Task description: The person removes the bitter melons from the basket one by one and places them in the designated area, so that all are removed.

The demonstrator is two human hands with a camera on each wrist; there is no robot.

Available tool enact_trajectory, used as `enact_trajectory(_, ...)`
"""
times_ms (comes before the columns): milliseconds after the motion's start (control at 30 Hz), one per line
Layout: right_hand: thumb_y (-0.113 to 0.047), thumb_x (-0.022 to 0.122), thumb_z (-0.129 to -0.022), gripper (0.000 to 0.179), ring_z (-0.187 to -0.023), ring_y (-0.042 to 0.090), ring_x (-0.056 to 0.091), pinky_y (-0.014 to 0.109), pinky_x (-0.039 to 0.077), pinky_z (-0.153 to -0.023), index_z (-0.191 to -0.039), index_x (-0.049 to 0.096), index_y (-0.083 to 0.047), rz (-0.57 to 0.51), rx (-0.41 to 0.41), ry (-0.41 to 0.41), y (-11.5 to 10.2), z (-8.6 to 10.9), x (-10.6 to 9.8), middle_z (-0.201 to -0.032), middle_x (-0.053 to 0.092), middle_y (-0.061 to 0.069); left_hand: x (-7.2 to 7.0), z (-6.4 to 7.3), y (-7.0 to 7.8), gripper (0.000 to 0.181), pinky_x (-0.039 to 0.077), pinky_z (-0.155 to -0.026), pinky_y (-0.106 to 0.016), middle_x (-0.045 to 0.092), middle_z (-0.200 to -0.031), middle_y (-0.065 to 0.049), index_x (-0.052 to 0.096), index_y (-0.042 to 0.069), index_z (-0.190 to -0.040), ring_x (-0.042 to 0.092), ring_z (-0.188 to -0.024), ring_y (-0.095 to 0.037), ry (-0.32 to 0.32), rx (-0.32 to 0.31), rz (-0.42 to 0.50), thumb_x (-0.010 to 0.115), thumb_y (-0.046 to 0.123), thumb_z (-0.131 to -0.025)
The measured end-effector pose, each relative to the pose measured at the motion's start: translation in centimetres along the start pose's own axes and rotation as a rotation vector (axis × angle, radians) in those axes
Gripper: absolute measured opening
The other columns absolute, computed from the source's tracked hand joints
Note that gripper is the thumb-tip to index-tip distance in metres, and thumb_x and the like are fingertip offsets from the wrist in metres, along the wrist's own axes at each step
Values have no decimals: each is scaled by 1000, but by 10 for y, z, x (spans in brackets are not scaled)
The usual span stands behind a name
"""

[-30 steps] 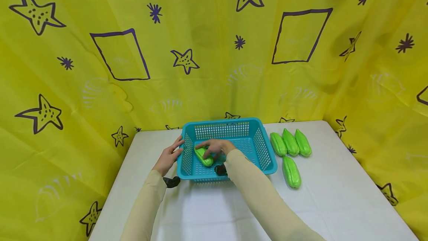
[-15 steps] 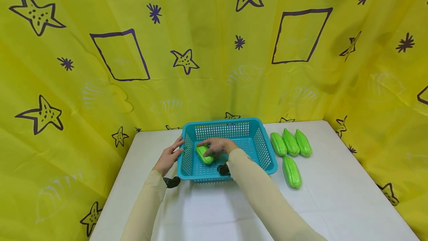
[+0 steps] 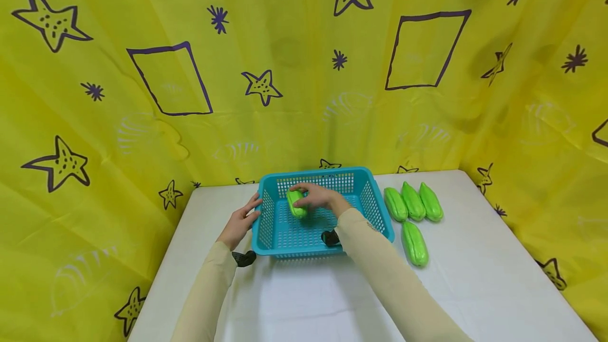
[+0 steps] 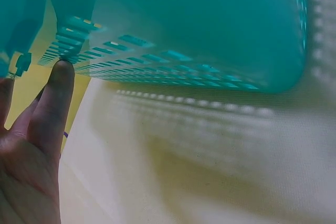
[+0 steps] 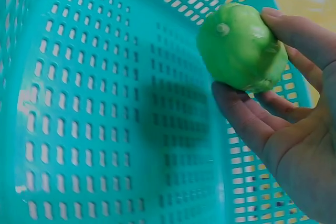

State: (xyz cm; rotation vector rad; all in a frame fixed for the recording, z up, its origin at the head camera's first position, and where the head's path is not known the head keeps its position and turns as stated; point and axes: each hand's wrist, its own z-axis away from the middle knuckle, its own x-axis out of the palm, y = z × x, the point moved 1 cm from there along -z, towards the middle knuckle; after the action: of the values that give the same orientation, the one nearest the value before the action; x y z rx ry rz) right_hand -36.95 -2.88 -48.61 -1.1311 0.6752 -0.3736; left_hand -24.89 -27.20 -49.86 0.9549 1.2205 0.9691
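My right hand (image 3: 317, 197) grips a glossy green gourd (image 3: 295, 205) with blunt ridges, over the left part of a turquoise plastic basket (image 3: 290, 252). In the right wrist view, thumb and fingers hold the gourd (image 5: 236, 45) from opposite sides, its stubby end facing the camera. The gourd is raised over the basket's slotted floor (image 5: 89, 114), with a shadow below. My left hand (image 3: 236, 227) rests against the basket's left side, fingers mostly straight. In the left wrist view, a fingertip touches the outer wall (image 4: 184, 30) of the basket.
Right of the basket, three green gourds (image 3: 413, 202) lie side by side, and another gourd (image 3: 415, 244) lies nearer the front. All stand on a white-covered table (image 3: 294, 300). A yellow curtain (image 3: 304, 131) with star drawings encloses the back and sides.
My right hand has lifted the gourd off the basket's floor and carried it slightly right and toward the back. The left hand and the basket have stayed put.
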Motion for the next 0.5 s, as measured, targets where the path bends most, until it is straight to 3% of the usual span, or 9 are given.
enact_trajectory(100, -15, 69, -92, 57, -107, 28, 57, 50, 52, -91, -144, 48, -17, 6, -36, 34, -6, 5, -6, -145, 34, 20, 1, 6, 11, 49, 31, -111, -53, 14, -163, 6, 37, 5, -151, 12, -149, -31, -7, -13, 22, 47, 16, -104)
enact_trajectory(233, -19, 70, -92, 56, -105, 26, 59, 49, 52, -90, -143, 50, -18, 18, -86, 93, -14, 12, -13, -146, 35, 18, 0, 6, 14, 49, 32, -111, -53, 13, -163, 5, 35, 4, -151, 11, -149, -31, -15, -17, 19, 47, 15, -104)
enact_trajectory(500, -16, 70, -91, 53, -100, 26, 64, 38, 57, -82, -141, 52, -12, -29, -141, 217, -27, 33, -18, -144, 42, 17, -2, -5, -10, 49, 33, -111, -51, 16, -162, 9, 37, 8, -151, 14, -148, -28, 3, 27, 8, 48, 18, -104)
